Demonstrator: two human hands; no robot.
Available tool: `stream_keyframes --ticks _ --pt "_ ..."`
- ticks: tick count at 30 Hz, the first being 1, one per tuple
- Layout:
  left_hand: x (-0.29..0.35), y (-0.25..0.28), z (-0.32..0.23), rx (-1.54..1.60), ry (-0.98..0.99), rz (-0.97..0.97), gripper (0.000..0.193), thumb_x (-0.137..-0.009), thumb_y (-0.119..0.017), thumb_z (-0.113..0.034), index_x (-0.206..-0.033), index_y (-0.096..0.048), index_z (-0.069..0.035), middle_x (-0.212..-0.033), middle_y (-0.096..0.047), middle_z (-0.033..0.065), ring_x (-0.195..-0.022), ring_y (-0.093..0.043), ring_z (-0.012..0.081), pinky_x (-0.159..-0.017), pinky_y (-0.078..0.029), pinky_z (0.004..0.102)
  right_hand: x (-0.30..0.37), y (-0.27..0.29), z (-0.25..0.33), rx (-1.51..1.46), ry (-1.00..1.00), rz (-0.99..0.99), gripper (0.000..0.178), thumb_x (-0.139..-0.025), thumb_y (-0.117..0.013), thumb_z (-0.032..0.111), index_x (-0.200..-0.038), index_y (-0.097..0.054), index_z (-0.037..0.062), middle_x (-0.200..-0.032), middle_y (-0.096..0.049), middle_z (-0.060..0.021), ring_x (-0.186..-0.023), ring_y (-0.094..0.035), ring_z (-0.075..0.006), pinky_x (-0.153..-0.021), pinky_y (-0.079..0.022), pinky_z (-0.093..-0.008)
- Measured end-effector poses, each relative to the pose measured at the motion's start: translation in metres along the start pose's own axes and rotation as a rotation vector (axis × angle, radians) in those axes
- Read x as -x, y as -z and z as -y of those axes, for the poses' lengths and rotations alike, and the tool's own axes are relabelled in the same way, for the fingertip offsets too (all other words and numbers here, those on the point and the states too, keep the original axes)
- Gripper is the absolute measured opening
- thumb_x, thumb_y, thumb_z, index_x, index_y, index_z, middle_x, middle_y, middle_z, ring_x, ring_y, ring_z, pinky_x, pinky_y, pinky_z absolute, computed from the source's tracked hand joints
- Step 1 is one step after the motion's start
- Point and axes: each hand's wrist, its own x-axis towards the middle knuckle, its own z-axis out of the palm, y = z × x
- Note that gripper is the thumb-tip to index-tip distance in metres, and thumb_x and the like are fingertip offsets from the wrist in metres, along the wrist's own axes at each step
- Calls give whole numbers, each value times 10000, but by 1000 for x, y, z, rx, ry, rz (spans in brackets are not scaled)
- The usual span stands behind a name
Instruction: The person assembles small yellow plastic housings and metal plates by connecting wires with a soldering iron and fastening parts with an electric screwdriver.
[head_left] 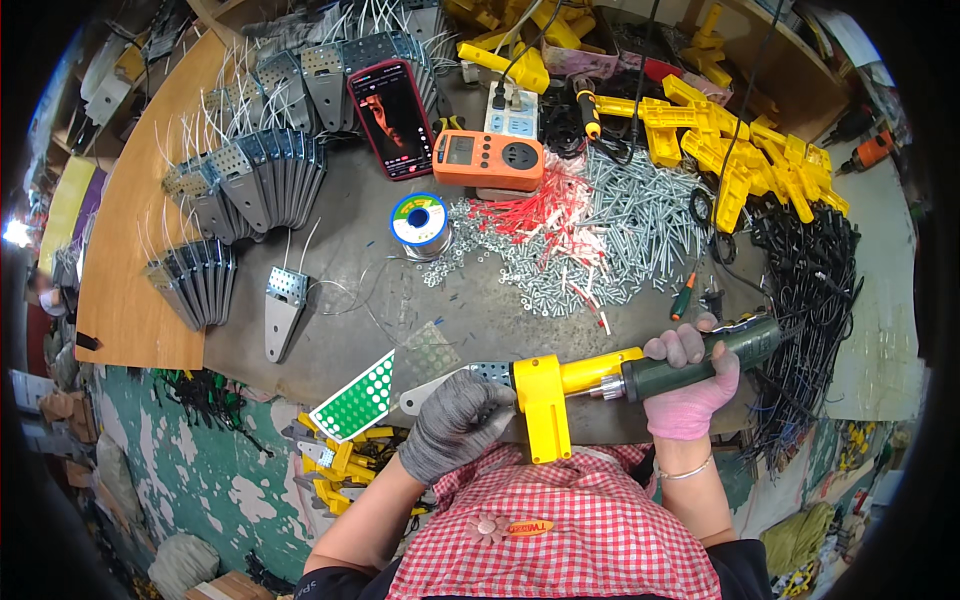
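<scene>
Left of the yellow housing (543, 410), the left hand (458, 425) grips a metal plate (490, 373); right of it, the right hand (695, 385) clasps a green power driver (655, 379) that could slip should the plate twist.

Lettering I make out remotely: orange badge (530, 527) on checked apron (560, 565); dark sleeve (328, 583). Too small for me to read: print on spool label (404, 228), phone screen (392, 120).
</scene>
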Motion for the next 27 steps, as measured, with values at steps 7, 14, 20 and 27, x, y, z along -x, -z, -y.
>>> stream_keyframes --ticks 7,14,20,27 --pt "4 -1 9 28 -25 3 300 -775 -774 23 -1053 -722 -79 -921 -684 86 -836 -669 267 -751 -536 364 0 1 0 -3 -13 -9 286 -832 -709 259 -1051 -585 123 -683 -371 55 -616 -342 -108 -692 -357 -319" --pt "4 -1 6 6 -33 -5 297 -770 -779 15 -1040 -725 -95 -913 -685 74 -834 -665 270 -752 -529 370 0 1 3 26 -7 10 289 -840 -715 279 -1057 -593 131 -670 -363 59 -624 -357 -109 -695 -358 -315" --pt "4 3 -4 -9 108 84 322 -763 -782 23 -1056 -712 -90 -934 -682 76 -854 -662 267 -750 -521 360 -47 -10 66 174 2 -451 260 -941 -641 279 -1088 -584 71 -814 -538 -24 -773 -534 -200 -874 -461 -419" --pt "3 -27 -33 -742 -519 237 330 -833 -703 -227 -1162 -694 -235 -1235 -656 7 -1196 -581 237 -1114 -382 480 -114 51 145 218 -65 -648 437 -959 -628 212 -1316 -503 -6 -1384 -505 -264 -1303 -510 -375 -1106 -429 -519"
